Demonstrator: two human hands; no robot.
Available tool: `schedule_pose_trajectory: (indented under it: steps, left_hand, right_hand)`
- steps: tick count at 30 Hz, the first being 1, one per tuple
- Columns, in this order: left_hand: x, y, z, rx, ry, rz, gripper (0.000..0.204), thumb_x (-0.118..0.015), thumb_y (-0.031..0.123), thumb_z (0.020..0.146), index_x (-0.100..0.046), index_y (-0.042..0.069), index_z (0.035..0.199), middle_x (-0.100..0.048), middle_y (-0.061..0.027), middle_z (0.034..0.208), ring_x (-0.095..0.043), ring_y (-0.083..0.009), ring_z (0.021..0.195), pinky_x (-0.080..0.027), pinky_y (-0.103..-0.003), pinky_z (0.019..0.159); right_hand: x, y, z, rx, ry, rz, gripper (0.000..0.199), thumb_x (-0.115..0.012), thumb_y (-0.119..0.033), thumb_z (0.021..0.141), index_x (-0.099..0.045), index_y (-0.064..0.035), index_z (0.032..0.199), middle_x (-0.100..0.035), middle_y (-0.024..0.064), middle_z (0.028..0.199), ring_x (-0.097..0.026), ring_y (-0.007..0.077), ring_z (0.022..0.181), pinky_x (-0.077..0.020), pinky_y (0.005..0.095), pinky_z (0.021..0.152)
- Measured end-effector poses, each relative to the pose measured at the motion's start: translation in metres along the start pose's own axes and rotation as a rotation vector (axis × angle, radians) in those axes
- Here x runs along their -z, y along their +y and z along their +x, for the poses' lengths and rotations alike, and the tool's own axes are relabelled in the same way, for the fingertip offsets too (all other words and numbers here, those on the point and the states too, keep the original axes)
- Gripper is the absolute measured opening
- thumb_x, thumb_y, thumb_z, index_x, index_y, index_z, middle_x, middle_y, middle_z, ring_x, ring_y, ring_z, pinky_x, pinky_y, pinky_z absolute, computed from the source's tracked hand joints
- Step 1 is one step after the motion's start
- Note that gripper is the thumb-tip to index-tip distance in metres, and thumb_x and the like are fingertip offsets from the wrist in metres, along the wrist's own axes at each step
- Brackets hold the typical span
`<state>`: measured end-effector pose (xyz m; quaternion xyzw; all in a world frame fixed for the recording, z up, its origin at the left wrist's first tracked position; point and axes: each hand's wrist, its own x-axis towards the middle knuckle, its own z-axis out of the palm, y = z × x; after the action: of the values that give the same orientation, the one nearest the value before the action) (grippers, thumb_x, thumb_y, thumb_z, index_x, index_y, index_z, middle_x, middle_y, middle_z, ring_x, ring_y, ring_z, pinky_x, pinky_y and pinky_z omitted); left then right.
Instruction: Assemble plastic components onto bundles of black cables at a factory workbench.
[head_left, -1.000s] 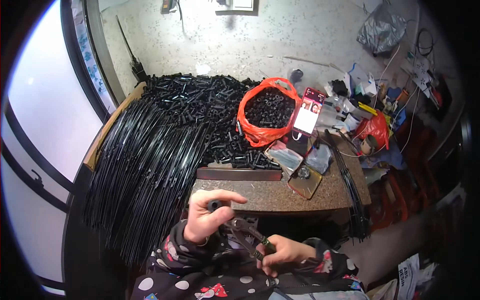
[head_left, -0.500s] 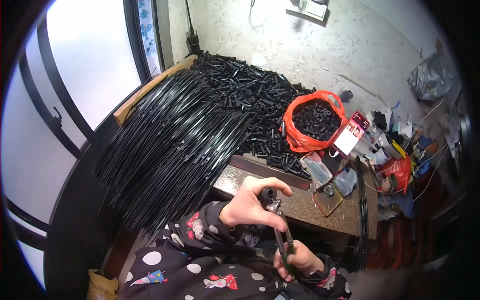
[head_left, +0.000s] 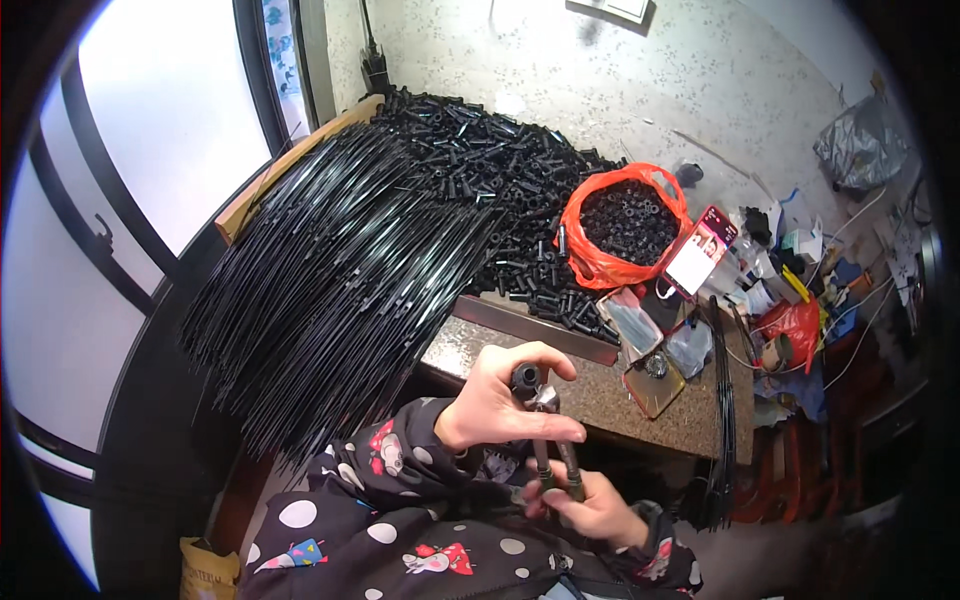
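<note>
My left hand (head_left: 490,405) curls around a short black tubular part (head_left: 525,379), its round open end facing up. Thumb and forefinger of this hand reach out to the right past the part. My right hand (head_left: 597,508) grips the handles of a pair of pliers (head_left: 545,467). The metal jaws are up at the black part, beside my left palm; their exact bite is hidden. Both hands are held in front of my body, near the front edge of the table (head_left: 480,355).
Long thin black rods (head_left: 330,300) lie in a big bundle at left. Behind them is a heap of black tubular pieces (head_left: 490,150). A red plastic bag (head_left: 592,268) holds small black rings. A phone (head_left: 697,258) stands beside it, near a brown strip (head_left: 535,328) and clutter.
My right hand has shifted slightly up and left. The plier handles now stand more upright. My left hand keeps its hold on the tubular part; the whole view has shifted a little.
</note>
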<state>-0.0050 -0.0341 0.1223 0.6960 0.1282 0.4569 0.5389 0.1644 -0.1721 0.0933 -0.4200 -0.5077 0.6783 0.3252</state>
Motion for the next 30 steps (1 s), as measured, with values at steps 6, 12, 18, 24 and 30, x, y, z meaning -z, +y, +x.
schedule_pose_trajectory:
  steps: [6, 12, 18, 24, 30]
  left_hand:
    - [-0.003, -0.011, -0.001, 0.010, 0.057, 0.080, 0.031, -0.078, 0.012, 0.063, -0.062, 0.001, 0.087, -0.052, 0.0046, 0.065, -0.041, -0.0018, 0.057, -0.031, -0.018, 0.049]
    - [-0.025, -0.027, -0.002, 0.146, 0.154, 0.045, 0.021, -0.071, 0.007, 0.068, -0.061, 0.000, 0.085, -0.054, 0.0035, 0.064, -0.045, -0.0016, 0.057, -0.034, -0.018, 0.050]
    - [-0.028, -0.051, -0.013, 0.239, 0.276, -0.094, 0.036, -0.071, 0.002, 0.070, -0.057, -0.003, 0.103, -0.047, 0.0075, 0.061, -0.040, 0.0002, 0.054, -0.030, -0.016, 0.049]
    - [-0.031, -0.059, -0.005, 0.147, 0.127, -0.259, 0.052, -0.074, 0.003, 0.063, -0.054, -0.007, 0.111, -0.037, 0.0076, 0.055, -0.032, -0.0015, 0.050, -0.023, -0.019, 0.046]
    - [-0.027, -0.071, -0.004, 0.159, 0.082, -0.128, 0.054, -0.077, 0.008, 0.060, -0.057, -0.004, 0.108, -0.035, 0.0068, 0.050, -0.028, -0.0018, 0.046, -0.020, -0.020, 0.043]
  right_hand:
    - [0.014, -0.008, -0.007, -0.157, -0.047, 0.251, 0.049, -0.046, -0.011, 0.091, -0.027, -0.0031, 0.135, -0.058, 0.0128, 0.091, -0.057, 0.0161, 0.073, -0.0467, 0.0286, 0.069]
    - [-0.007, 0.025, -0.003, -0.127, 0.167, 0.211, 0.015, -0.055, -0.009, 0.086, -0.051, -0.0007, 0.099, -0.053, 0.0014, 0.068, -0.047, 0.0061, 0.056, -0.0373, 0.0200, 0.050]
    - [0.012, 0.028, 0.015, 0.019, 0.386, -0.250, 0.016, -0.062, -0.014, 0.083, -0.053, -0.0019, 0.088, -0.053, 0.0024, 0.061, -0.047, 0.0068, 0.053, -0.0389, 0.0251, 0.049]
    - [0.174, 0.062, 0.017, 0.236, 1.220, -1.027, 0.018, -0.061, -0.013, 0.079, -0.055, -0.0011, 0.090, -0.058, 0.0187, 0.077, -0.057, 0.0372, 0.073, -0.0458, 0.0396, 0.066]
    - [0.229, 0.072, 0.021, 0.259, 1.052, -1.273, 0.034, -0.065, 0.004, 0.063, -0.052, -0.0012, 0.094, -0.057, 0.0151, 0.086, -0.053, 0.0339, 0.086, -0.0442, 0.0386, 0.075]
